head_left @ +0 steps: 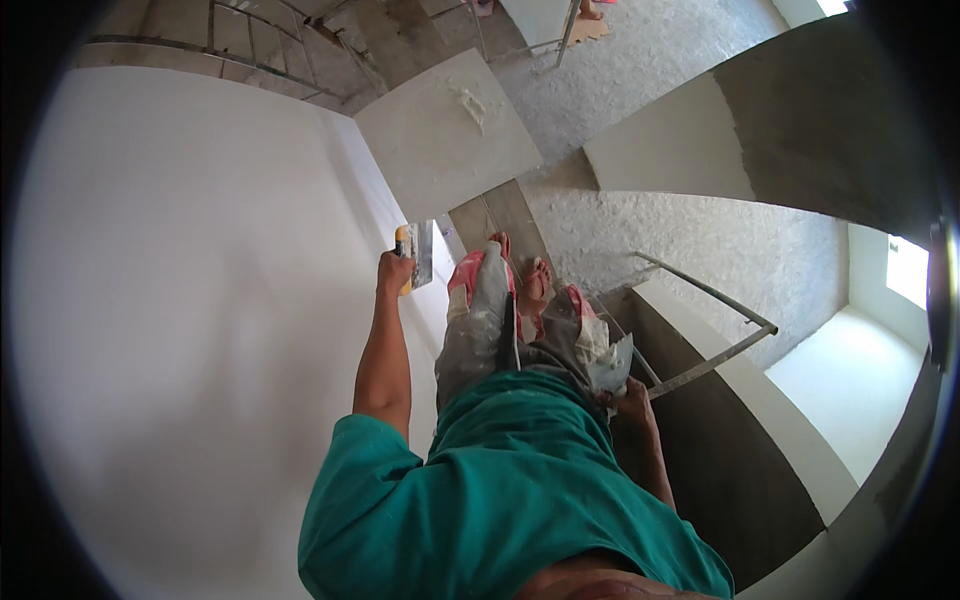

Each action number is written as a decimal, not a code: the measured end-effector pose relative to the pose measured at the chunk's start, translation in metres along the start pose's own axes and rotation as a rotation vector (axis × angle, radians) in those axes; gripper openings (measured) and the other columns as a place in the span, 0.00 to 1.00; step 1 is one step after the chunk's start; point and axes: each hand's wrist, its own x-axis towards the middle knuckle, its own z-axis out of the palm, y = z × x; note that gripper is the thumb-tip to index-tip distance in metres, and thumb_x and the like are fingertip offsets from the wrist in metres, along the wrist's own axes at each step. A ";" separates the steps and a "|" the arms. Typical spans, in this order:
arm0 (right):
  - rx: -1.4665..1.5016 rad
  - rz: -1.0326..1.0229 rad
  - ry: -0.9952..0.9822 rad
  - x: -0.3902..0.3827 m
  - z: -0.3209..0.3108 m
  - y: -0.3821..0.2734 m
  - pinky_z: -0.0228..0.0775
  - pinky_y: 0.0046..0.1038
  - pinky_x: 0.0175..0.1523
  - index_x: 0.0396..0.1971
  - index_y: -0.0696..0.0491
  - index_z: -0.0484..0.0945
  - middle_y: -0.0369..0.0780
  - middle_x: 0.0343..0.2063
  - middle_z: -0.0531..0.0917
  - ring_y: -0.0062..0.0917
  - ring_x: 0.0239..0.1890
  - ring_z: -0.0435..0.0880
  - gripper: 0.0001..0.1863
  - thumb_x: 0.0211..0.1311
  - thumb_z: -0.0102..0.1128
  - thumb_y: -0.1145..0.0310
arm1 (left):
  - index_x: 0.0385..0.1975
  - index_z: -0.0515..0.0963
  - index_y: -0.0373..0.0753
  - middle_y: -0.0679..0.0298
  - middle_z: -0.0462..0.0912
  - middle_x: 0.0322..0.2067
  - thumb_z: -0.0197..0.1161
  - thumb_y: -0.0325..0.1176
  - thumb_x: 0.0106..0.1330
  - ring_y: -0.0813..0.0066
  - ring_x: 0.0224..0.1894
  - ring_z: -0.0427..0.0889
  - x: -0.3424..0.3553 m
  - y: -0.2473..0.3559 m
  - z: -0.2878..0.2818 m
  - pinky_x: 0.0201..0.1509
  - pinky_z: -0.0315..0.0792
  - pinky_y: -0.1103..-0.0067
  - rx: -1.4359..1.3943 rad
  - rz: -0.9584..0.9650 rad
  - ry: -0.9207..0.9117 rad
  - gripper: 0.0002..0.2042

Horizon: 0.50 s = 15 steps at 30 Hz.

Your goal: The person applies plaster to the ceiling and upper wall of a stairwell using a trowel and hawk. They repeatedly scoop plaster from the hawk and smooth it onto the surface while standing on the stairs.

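My left hand (393, 276) is closed around the yellow and black handle of a plastering trowel (424, 250). Its flat grey blade is close beside the smooth white wall (200, 260); whether it touches, I cannot tell. Low by my right thigh, my right hand (634, 402) grips a broad putty knife (613, 364), its grip mostly hidden by the fingers. Pale plaster sits on and around that blade. Ahead of my feet is a square, light-coloured board (440, 140) with a lump of wet plaster (472, 108) on top.
I stand barefoot on narrow planks (500, 215) above a plaster-spattered floor (650, 110). A metal scaffold frame (715, 360) rises at my right, and more metal framing (255, 60) is at far left. A partly coated wall (800, 110) curves on the right. Another person's foot (591, 10) shows at the top.
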 end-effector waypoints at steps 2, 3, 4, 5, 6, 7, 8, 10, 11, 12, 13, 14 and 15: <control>-0.107 0.006 0.003 -0.006 0.006 -0.013 0.73 0.26 0.39 0.35 0.58 0.81 0.35 0.28 0.85 0.19 0.31 0.81 0.17 0.45 0.72 0.66 | 0.27 0.79 0.26 0.44 0.81 0.26 0.58 0.33 0.46 0.50 0.32 0.82 0.024 -0.002 0.006 0.39 0.75 0.67 0.191 0.042 0.005 0.15; -0.131 0.056 -0.006 0.001 0.008 -0.015 0.73 0.26 0.40 0.35 0.58 0.81 0.36 0.28 0.85 0.19 0.32 0.82 0.18 0.45 0.72 0.65 | 0.27 0.80 0.26 0.42 0.82 0.29 0.58 0.33 0.46 0.46 0.36 0.82 0.043 -0.001 0.013 0.43 0.76 0.66 0.292 0.056 0.012 0.15; -0.161 0.105 -0.020 0.010 0.009 -0.015 0.73 0.27 0.41 0.35 0.57 0.81 0.36 0.29 0.85 0.19 0.33 0.82 0.19 0.44 0.73 0.64 | 0.33 0.79 0.26 0.41 0.81 0.35 0.56 0.33 0.49 0.47 0.41 0.81 0.061 -0.001 0.022 0.49 0.75 0.66 0.337 0.053 0.019 0.17; -0.189 0.154 -0.034 0.020 0.010 -0.018 0.73 0.27 0.42 0.36 0.57 0.81 0.36 0.29 0.85 0.20 0.34 0.83 0.20 0.44 0.74 0.63 | 0.35 0.79 0.27 0.42 0.81 0.37 0.56 0.33 0.49 0.48 0.43 0.81 0.089 -0.009 0.034 0.50 0.75 0.66 0.334 0.062 0.029 0.17; -0.173 0.192 -0.030 0.030 0.009 -0.025 0.74 0.27 0.42 0.35 0.57 0.82 0.37 0.30 0.86 0.20 0.34 0.83 0.19 0.43 0.74 0.63 | 0.38 0.78 0.28 0.42 0.81 0.39 0.55 0.33 0.50 0.49 0.44 0.81 0.119 -0.026 0.052 0.51 0.74 0.66 0.330 0.067 0.038 0.18; -0.150 0.226 -0.012 0.046 0.013 -0.032 0.74 0.28 0.42 0.35 0.57 0.82 0.37 0.30 0.86 0.20 0.35 0.83 0.19 0.43 0.75 0.64 | 0.41 0.78 0.29 0.43 0.81 0.41 0.55 0.33 0.51 0.49 0.45 0.80 0.146 -0.016 0.060 0.53 0.74 0.66 0.326 0.087 0.046 0.19; -0.062 0.241 0.040 0.062 0.018 -0.033 0.74 0.27 0.42 0.35 0.57 0.82 0.37 0.30 0.86 0.20 0.35 0.83 0.19 0.42 0.75 0.65 | 0.46 0.77 0.35 0.46 0.80 0.43 0.54 0.32 0.52 0.51 0.48 0.79 0.171 -0.008 0.069 0.55 0.72 0.66 0.316 0.069 -0.021 0.20; 0.009 0.266 0.115 0.091 0.024 -0.029 0.74 0.26 0.42 0.36 0.57 0.82 0.36 0.31 0.86 0.19 0.35 0.83 0.17 0.44 0.74 0.71 | 0.44 0.79 0.41 0.48 0.82 0.42 0.55 0.32 0.53 0.51 0.47 0.80 0.215 -0.001 0.093 0.53 0.73 0.64 0.365 0.073 -0.025 0.18; 0.037 0.279 0.116 0.105 0.025 -0.025 0.74 0.26 0.43 0.37 0.57 0.82 0.36 0.32 0.86 0.18 0.36 0.83 0.17 0.44 0.74 0.71 | 0.43 0.80 0.41 0.49 0.82 0.41 0.55 0.32 0.54 0.51 0.46 0.80 0.232 0.005 0.105 0.52 0.73 0.63 0.386 0.045 -0.057 0.17; 0.062 0.278 0.111 0.126 0.025 -0.023 0.73 0.26 0.44 0.37 0.58 0.82 0.36 0.33 0.86 0.17 0.37 0.82 0.17 0.45 0.74 0.70 | 0.42 0.80 0.41 0.49 0.82 0.40 0.55 0.31 0.54 0.50 0.46 0.80 0.253 0.005 0.115 0.51 0.74 0.63 0.419 0.087 -0.050 0.15; 0.095 0.279 0.111 0.141 0.028 -0.022 0.73 0.26 0.44 0.38 0.58 0.82 0.36 0.34 0.86 0.16 0.38 0.81 0.18 0.45 0.74 0.70 | 0.40 0.80 0.41 0.49 0.82 0.39 0.54 0.31 0.54 0.50 0.45 0.80 0.271 0.007 0.123 0.51 0.74 0.62 0.458 0.135 -0.046 0.14; 0.187 0.382 0.083 0.160 0.029 -0.024 0.72 0.25 0.45 0.38 0.59 0.81 0.37 0.34 0.86 0.16 0.38 0.80 0.17 0.46 0.72 0.74 | 0.39 0.80 0.42 0.50 0.82 0.38 0.53 0.29 0.54 0.49 0.45 0.80 0.290 0.008 0.131 0.50 0.74 0.62 0.456 0.131 -0.058 0.14; 0.105 0.310 0.103 0.179 0.030 -0.032 0.72 0.24 0.45 0.38 0.59 0.81 0.37 0.34 0.86 0.16 0.38 0.80 0.17 0.46 0.72 0.74 | 0.39 0.80 0.42 0.50 0.82 0.38 0.53 0.29 0.54 0.49 0.45 0.80 0.307 0.013 0.135 0.50 0.74 0.62 0.459 0.142 -0.062 0.14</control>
